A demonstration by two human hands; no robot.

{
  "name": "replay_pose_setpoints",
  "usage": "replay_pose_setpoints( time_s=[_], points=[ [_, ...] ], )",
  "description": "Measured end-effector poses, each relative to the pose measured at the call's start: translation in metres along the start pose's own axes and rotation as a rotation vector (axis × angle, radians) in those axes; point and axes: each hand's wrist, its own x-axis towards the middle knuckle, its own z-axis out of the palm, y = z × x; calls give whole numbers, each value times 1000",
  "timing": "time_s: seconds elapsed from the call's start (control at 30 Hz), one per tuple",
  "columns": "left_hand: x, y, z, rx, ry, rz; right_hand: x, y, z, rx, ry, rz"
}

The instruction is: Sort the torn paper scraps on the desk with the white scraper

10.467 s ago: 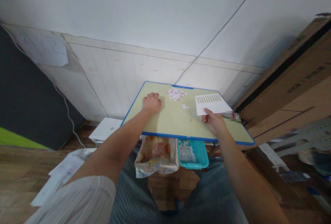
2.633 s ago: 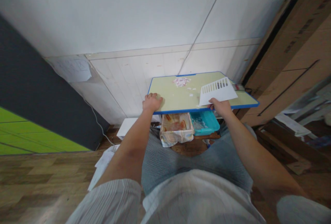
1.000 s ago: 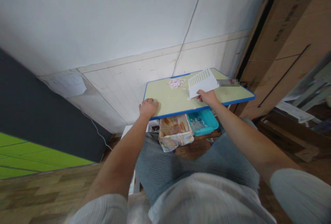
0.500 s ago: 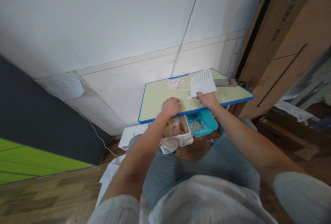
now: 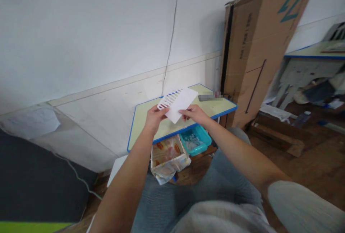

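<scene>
A white sheet with rows of slots cut along one side [image 5: 181, 103] is held up over the small table [image 5: 141, 125]. My left hand [image 5: 155, 117] grips its slotted left corner between thumb and fingers. At the lower right edge, my right hand [image 5: 194, 113] pinches the same sheet. The sheet is tilted, and the blue table edge shows through some of the slots. The part of the tabletop behind the sheet is hidden.
Below the table's front edge are a teal bin [image 5: 201, 148] with small pale pieces and a lined basket [image 5: 168, 152]. A blurred-out dark object [image 5: 210, 96] lies on the table's right. A tall cardboard box [image 5: 250, 53] stands beside it.
My left hand has risen from the tabletop and taken hold of the sheet. The sheet has been lifted and turned, with my right hand still on it. My view has swung right.
</scene>
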Motion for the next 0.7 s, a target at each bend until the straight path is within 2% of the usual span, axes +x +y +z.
replay_pose_setpoints(
  time_s=[0.1, 0.23, 0.3, 0.4, 0.53, 0.6, 0.7],
  points=[
    [-9, -10, 9, -119, 47, -71, -1, 2, 14, 48, 19, 24],
    [-14, -20, 13, 27, 82, -101, 1, 8, 25, 25, 35, 42],
    [-15, -19, 8, -1, 74, -95, 2, 12, 21, -26, 81, 37],
    [-19, -15, -6, -11, 77, -119, -2, 19, 5, -126, 220, 22],
    [-22, -17, -26, 55, 153, -129, -17, 25, -15, -297, 411, -37],
    [-21, -22, -32, 69, 175, -147, -22, 26, -19, -370, 456, -63],
    [-16, -30, -38, 61, 138, -162, -15, 23, -19, -433, 447, -78]
  ],
)
